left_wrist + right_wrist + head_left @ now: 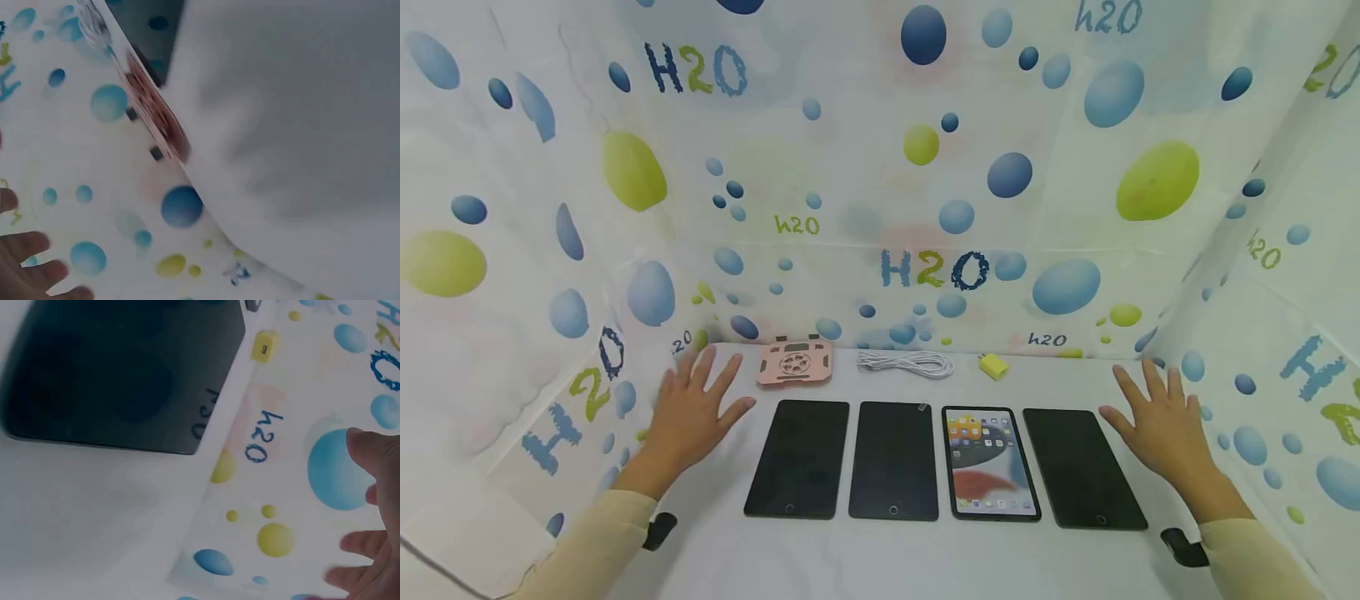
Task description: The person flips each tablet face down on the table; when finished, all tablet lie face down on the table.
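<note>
Left fingers [26, 245] cropped, tablet [119, 378] cropped, wrist views

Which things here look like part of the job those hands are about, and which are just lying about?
Probably the job, being nearest the hands:
- pink device and left-end tablet, by the left hand
- right-end tablet, by the right hand

Perhaps just lying about:
- dark middle tablet
- lit tablet
- white cable
- yellow plug
</note>
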`<state>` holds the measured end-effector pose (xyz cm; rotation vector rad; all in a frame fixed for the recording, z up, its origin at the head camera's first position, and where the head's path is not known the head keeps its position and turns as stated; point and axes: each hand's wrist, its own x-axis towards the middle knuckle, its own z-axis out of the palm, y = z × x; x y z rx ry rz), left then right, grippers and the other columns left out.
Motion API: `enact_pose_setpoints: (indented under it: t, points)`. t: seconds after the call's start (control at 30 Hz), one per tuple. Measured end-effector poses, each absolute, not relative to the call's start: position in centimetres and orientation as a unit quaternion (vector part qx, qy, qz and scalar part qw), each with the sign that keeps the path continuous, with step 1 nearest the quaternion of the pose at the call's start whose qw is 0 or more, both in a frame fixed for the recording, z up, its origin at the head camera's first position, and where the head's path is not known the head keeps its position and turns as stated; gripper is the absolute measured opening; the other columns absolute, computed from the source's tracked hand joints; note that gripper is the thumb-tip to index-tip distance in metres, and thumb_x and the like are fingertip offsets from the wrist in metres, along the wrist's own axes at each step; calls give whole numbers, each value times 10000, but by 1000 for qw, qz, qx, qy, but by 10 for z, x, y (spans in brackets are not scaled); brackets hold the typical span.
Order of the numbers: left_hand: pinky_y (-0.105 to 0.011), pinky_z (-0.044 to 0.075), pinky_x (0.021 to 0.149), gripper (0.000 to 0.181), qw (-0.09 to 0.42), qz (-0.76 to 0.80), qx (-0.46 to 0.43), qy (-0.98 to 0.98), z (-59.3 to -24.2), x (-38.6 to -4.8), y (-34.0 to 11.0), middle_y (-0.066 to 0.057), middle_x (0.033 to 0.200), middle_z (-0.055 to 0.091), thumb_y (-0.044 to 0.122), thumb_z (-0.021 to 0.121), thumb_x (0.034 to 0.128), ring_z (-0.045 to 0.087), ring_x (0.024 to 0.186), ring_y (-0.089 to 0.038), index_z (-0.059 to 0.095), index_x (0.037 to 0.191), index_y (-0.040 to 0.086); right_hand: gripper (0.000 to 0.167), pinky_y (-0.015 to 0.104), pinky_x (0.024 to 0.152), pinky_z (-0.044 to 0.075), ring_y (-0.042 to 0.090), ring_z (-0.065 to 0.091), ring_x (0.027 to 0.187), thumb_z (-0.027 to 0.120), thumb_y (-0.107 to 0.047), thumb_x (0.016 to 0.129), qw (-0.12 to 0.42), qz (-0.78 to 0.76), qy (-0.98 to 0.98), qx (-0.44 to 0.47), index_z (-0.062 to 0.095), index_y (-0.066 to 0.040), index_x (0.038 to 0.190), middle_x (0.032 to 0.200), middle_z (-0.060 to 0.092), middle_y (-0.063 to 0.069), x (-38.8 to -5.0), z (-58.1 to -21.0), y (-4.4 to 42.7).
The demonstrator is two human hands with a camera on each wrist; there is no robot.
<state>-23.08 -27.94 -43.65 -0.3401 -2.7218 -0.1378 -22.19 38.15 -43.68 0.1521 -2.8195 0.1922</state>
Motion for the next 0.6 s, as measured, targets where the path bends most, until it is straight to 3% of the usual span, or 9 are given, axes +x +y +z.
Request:
enact_pose_setpoints:
  t: [0.1,0.2,0.3,0.43,0.6]
  points:
    - [-626,455,1023,568,149,-154,-128,-968,-434,-222,-250,-251,1416,571,367,628,1003,543,1292,-454,527,1473,63,794,811,983,296,650,310,1335,537,-482,1030,121,121,-984,43,230,-14,1594,1517,302,412,-215,-446,384]
    - [-509,563,893,457,62,-317,-139,-936,-429,-218,-205,-169,1230,705,324,604,1029,692,1072,-335,603,1403,61,816,771,919,394,640,422,1253,479,-511,1048,76,174,-982,15,203,39,1584,1457,364,439,-206,-454,395]
    - [-412,590,842,437,-56,-489,-148,-858,-426,-216,-154,-113,1168,727,320,594,1032,712,982,-231,612,1389,69,832,724,866,470,628,481,1222,429,-546,1052,24,212,-977,-19,219,80,1558,1429,388,452,-199,-461,404]
    - [-350,598,832,405,-222,-651,-110,-718,-432,-215,-75,-132,1146,725,278,611,1015,718,938,-204,619,1361,67,811,663,830,527,616,495,1230,372,-548,1063,-22,248,-967,-60,253,106,1529,1424,415,428,-190,-471,412]
    - [-358,605,835,383,-328,-720,-58,-609,-450,-206,15,-170,1180,698,242,592,1025,723,996,-276,596,1364,64,854,634,827,539,655,442,1244,395,-560,1055,-82,270,-958,-54,144,73,1571,1459,366,435,-188,-480,417]
